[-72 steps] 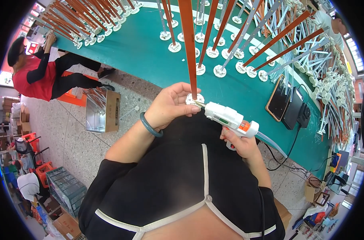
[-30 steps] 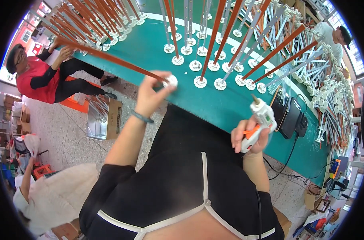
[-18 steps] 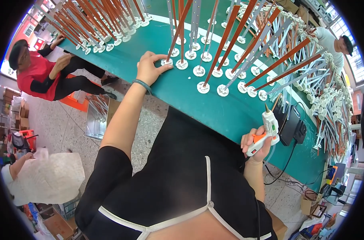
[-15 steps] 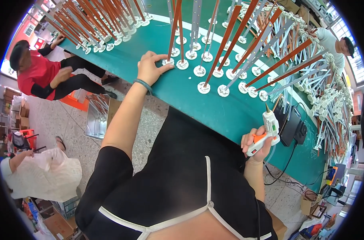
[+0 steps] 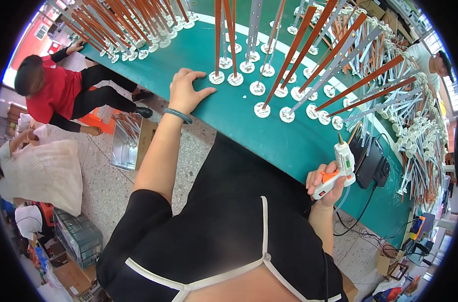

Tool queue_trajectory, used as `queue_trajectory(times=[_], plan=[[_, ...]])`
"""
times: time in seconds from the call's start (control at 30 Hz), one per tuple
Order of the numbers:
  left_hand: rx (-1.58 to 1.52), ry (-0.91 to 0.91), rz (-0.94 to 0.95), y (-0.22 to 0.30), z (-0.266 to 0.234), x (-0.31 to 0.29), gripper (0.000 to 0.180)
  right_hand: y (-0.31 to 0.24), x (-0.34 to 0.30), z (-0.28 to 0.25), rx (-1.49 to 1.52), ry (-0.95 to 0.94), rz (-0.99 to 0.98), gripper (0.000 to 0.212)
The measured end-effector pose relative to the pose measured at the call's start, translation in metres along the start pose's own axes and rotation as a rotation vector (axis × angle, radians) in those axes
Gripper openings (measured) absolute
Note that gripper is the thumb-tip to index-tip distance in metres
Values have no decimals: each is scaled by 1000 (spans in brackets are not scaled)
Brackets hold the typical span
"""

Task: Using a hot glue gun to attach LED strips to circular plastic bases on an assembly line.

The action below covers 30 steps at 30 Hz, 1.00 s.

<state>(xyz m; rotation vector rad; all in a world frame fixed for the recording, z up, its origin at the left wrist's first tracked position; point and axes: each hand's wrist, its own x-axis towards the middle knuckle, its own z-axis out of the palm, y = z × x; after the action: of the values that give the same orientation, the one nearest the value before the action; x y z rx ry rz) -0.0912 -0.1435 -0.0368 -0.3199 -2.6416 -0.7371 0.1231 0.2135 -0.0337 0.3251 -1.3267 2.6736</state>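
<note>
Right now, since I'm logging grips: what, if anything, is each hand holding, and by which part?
The right hand holds the white glue gun by its handle. The left hand holds nothing, open near a white base.

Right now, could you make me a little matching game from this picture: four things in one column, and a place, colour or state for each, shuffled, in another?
Column one
1. left hand
2. glue gun
3. bracelet
4. table

Column two
A. around the left wrist
B. green, beneath the white round bases
C. holding nothing, near one of the bases
D. white and orange, held in the right hand

Right pairs: 1-C, 2-D, 3-A, 4-B
</note>
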Motion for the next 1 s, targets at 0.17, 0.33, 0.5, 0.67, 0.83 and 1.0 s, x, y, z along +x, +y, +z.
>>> queue_trajectory(times=[0.17,0.33,0.5,0.67,0.83,1.0], plan=[[-49,14,-24,-4,6,3,30,1,-1,-1,0,-4,2,44],[-78,30,-38,4,6,0,18,1,-2,-1,11,4,-5,43],[93,41,41,11,2,-8,6,2,-2,0,6,3,-5,43],[136,-130,41,2,-25,-28,7,1,-2,-3,22,-4,-7,41],[-179,-208,-146,1,-41,-34,31,0,-2,-3,21,-15,7,40],[-259,-43,39,14,-32,-22,48,0,-3,-2,7,-11,1,39]])
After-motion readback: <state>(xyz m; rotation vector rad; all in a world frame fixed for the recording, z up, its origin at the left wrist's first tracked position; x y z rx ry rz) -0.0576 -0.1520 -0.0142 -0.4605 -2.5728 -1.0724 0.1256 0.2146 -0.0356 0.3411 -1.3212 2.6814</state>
